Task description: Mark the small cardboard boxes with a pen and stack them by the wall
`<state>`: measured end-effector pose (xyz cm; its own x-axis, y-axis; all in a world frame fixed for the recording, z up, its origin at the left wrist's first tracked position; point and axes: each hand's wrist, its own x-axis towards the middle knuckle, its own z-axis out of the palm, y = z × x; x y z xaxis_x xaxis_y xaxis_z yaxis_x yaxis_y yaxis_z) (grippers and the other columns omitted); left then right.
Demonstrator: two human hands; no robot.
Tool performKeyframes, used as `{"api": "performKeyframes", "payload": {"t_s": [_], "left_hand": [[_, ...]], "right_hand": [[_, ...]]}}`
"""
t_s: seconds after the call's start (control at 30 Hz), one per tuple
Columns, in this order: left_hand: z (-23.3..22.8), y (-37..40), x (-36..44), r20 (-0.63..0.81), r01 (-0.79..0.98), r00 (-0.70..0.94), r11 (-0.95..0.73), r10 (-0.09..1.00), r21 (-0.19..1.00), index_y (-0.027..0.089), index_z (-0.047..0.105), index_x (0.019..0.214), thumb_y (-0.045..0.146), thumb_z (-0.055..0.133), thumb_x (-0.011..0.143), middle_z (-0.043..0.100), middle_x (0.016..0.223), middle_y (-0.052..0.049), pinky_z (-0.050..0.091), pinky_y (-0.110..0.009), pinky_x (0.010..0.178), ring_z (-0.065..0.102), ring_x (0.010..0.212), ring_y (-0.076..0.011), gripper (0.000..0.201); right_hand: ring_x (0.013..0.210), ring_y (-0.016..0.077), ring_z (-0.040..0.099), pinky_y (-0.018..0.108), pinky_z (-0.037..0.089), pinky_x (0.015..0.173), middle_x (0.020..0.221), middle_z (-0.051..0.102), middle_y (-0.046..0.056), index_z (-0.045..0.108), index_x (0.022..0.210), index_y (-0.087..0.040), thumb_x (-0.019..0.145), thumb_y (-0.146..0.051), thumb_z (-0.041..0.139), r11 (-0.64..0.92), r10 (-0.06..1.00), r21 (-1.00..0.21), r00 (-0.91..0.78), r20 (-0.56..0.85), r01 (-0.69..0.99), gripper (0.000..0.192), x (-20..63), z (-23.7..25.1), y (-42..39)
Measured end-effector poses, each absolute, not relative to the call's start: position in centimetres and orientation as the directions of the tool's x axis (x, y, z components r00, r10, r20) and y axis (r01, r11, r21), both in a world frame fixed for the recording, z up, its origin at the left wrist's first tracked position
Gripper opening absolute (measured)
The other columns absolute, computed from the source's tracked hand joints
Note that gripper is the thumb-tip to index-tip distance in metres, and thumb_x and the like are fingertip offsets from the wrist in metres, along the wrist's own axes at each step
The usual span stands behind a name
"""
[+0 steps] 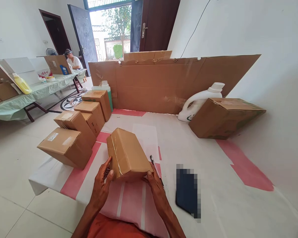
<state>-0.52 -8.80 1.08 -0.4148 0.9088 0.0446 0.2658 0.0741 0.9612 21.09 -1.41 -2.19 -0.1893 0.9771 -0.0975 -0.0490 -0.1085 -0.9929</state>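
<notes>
A closed cardboard box [136, 148], with a strip of tape along one edge, is held tilted between my two hands above the cloth-covered table. My left hand [103, 180] grips its near left corner, thumb and fingers against the side. At the near right corner, my right hand [156, 183] has its thumb on the box and its fingers partly hidden underneath. A pen [155, 165] lies just right of the box, partly covered by my right hand. Under and behind the box rests a white sheet of paper [149, 135].
Several cardboard boxes [64, 142] line the table's left side, with a green-liquid bottle [108, 92] behind. A white jug [198, 99] and a larger box [228, 119] stand at right. A cardboard panel [149, 86] spans the back. A dark blurred object [187, 191] lies right. Another person [74, 61] sits far left.
</notes>
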Motion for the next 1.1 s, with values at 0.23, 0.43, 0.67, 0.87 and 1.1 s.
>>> {"api": "performKeyframes", "payload": {"t_s": [0.23,0.43,0.67,0.87,1.1], "left_hand": [[4.4,-10.4,-1.2,0.285,0.455,-0.348,-0.105,0.893,0.884,0.028,0.050,0.155,0.073,0.044,0.098,0.060,0.139,-0.013,0.038,-0.052,0.116,0.053,0.131,-0.0339,0.073],[5.7,-9.8,-1.1,0.334,0.509,-0.459,-0.064,0.823,0.859,0.024,0.054,0.146,0.056,0.063,0.096,0.061,0.097,-0.003,0.050,-0.033,0.085,0.059,0.091,-0.0209,0.059],[5.0,-8.1,-3.1,0.303,0.480,-0.628,0.050,0.717,0.876,0.023,0.067,0.115,0.062,0.066,0.092,0.057,0.085,0.000,0.049,-0.033,0.079,0.056,0.080,-0.0201,0.045],[3.8,-7.1,-3.6,0.230,0.338,-0.566,-0.031,0.792,0.941,0.025,0.050,0.146,0.063,0.059,0.096,0.055,0.145,-0.014,0.047,-0.046,0.108,0.057,0.132,-0.0311,0.063],[6.2,-7.3,-2.7,0.185,0.338,-0.550,0.014,0.814,0.941,0.030,0.035,0.160,0.061,0.071,0.089,0.063,0.136,-0.013,0.052,-0.048,0.104,0.064,0.123,-0.0321,0.086]], "right_hand": [[0.078,0.0237,0.067,0.036,0.058,0.073,0.095,0.073,0.006,0.051,0.151,-0.025,0.097,-0.070,0.053,-0.022,0.981,-0.995,-0.189,-0.039,0.092,0.071,21.7,3.7,-2.8],[0.067,0.0198,0.061,0.034,0.054,0.065,0.081,0.062,0.000,0.049,0.152,-0.026,0.101,-0.065,0.047,0.073,0.967,-0.994,-0.240,0.091,-0.080,0.064,21.2,5.9,-2.5],[0.131,0.0323,0.056,0.047,0.054,0.100,0.146,0.055,0.011,0.046,0.153,-0.034,0.087,-0.064,0.070,0.114,0.934,-0.992,-0.345,0.089,0.053,0.076,20.1,3.6,-1.2],[0.143,0.0339,0.048,0.052,0.045,0.114,0.157,0.050,0.010,0.038,0.157,-0.035,0.071,-0.050,0.086,-0.049,0.905,-0.999,-0.423,-0.051,0.014,0.099,17.2,1.8,0.2],[0.135,0.0342,0.058,0.048,0.052,0.108,0.147,0.063,0.011,0.057,0.143,-0.028,0.091,-0.069,0.061,-0.026,0.889,-0.996,-0.458,0.017,-0.087,0.066,17.4,3.7,-0.3]]}}
